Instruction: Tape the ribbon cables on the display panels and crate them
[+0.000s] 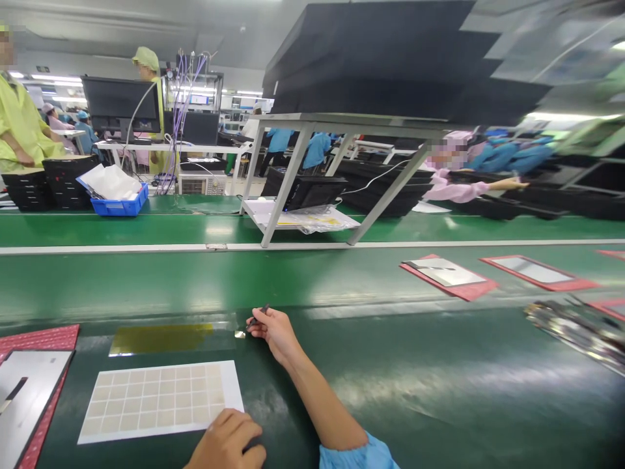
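My right hand (276,335) pinches dark tweezers (258,316) over the green table. A small shiny square piece (239,334) is just left of the tweezers, by the right end of a clear strip with yellow film (161,339); I cannot tell whether they touch. My left hand (227,440), fingers curled, is at the lower right corner of a white sheet of beige square stickers (159,398). What is inside those fingers is hidden. At the far left a flat silver panel (32,384) with a dark strip lies on pink bubble wrap (66,332).
More panels on pink wrap (449,272) (532,270) lie to the right, near a blurred shiny object (571,332). A metal stand (293,182) with a black-covered top rises beyond a white rail (146,249). A blue bin (120,203) is behind left. Co-workers are in the background.
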`<act>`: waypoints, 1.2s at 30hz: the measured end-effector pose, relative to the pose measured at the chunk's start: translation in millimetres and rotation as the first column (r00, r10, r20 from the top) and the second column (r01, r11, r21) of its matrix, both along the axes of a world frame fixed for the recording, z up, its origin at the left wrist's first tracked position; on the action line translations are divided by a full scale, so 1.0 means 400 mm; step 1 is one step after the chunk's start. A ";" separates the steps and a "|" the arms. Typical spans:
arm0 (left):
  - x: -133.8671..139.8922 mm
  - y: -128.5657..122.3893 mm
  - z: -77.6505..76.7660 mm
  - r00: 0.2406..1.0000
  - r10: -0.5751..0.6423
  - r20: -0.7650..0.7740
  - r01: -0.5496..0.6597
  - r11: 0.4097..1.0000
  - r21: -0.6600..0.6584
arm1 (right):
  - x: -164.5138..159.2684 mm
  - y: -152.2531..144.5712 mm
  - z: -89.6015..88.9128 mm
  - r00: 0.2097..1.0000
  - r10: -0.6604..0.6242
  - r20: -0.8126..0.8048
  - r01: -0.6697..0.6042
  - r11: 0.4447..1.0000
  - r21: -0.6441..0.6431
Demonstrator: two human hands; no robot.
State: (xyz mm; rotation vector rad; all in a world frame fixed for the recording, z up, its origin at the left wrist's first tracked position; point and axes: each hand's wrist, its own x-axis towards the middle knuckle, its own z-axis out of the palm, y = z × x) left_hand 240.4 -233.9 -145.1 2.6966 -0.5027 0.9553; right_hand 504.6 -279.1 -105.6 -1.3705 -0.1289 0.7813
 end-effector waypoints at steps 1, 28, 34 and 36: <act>0.000 0.001 0.005 1.000 -0.003 0.001 0.003 1.000 -0.006 | 0.000 0.000 0.000 1.000 0.000 0.001 0.000 1.000 -0.002; -0.002 -0.004 0.084 0.996 0.078 0.044 -0.074 0.993 -0.089 | -0.001 0.004 0.004 1.000 0.001 0.002 -0.001 1.000 0.008; -0.005 -0.007 0.087 0.996 0.091 -0.001 -0.091 0.992 -0.089 | -0.001 0.003 0.005 1.000 0.005 0.008 -0.005 1.000 0.012; -0.007 -0.007 0.084 0.996 0.090 -0.012 -0.090 0.991 -0.098 | -0.001 0.003 0.006 1.000 0.005 0.011 -0.005 1.000 0.015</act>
